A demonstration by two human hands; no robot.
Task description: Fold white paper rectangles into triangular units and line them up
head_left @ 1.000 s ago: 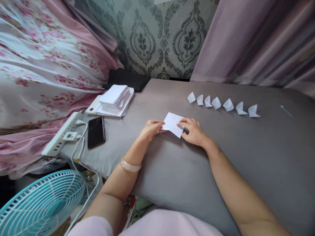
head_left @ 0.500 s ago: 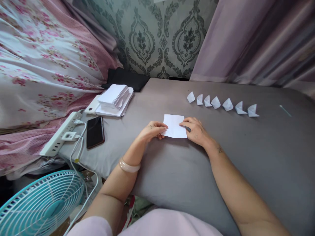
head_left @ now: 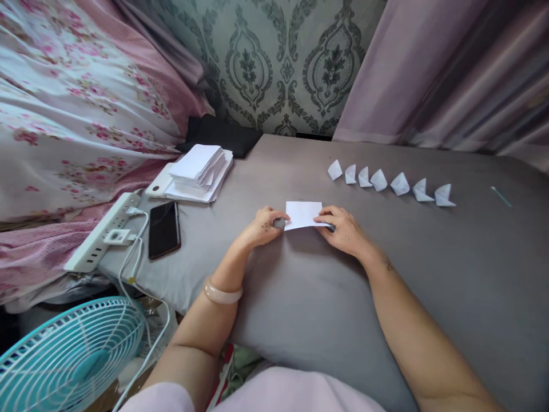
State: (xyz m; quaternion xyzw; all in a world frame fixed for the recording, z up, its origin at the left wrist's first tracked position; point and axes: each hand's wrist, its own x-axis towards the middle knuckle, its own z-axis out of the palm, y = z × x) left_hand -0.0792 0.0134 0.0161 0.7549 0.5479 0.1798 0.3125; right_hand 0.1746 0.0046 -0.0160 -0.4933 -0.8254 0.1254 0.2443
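Observation:
A small white sheet of paper [head_left: 303, 214] lies on the grey bedsheet [head_left: 326, 297] in front of me. My left hand [head_left: 262, 225] pinches its left edge with closed fingers. My right hand [head_left: 340, 228] pinches its right near corner, and a dark sliver shows under those fingers. The near edge of the paper is lifted toward the far edge. A row of several folded white paper shapes [head_left: 391, 184] stands beyond my right hand.
A stack of white paper [head_left: 199, 170] sits at the left, next to a black phone [head_left: 164, 229] and a white power strip [head_left: 102, 232] with cables. A teal fan [head_left: 71, 355] stands at the lower left. Floral bedding [head_left: 72, 114] and curtains [head_left: 450, 74] border the bed.
The paper has been turned square to me, and its near edge is now raised so that it looks shorter. Both hands have stayed at its sides.

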